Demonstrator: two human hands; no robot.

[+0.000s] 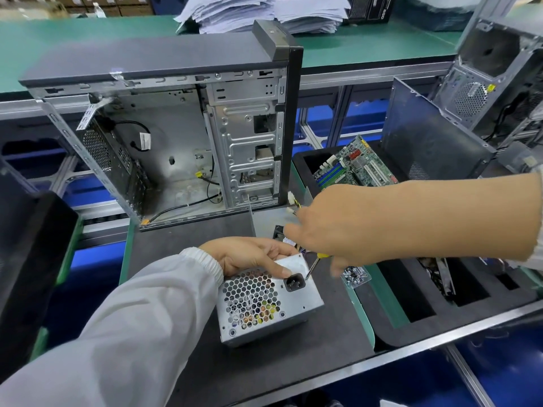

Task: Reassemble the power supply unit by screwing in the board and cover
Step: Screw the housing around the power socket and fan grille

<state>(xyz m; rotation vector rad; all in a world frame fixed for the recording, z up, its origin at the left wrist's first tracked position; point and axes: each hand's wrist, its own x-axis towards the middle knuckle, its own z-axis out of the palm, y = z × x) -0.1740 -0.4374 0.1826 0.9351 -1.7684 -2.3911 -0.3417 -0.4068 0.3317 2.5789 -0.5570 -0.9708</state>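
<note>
Closest in the head view, the left hand (249, 255) grips the power supply unit (266, 304) on the dark tabletop (182, 248). Right hand (332, 230) holds a yellow-handled screwdriver (316, 264), its tip beside the power socket (294, 282). Behind stand an open computer case (176, 136), a screw box (355, 276) and a motherboard (357, 165) in a foam tray (390, 315)

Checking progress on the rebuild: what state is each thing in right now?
Power supply unit: cover on, standing on the mat.
Left hand: holds the unit's top edge.
Right hand: holds the screwdriver, tip by the socket.
Computer case: side open, gutted.
Screw box: open.
</note>
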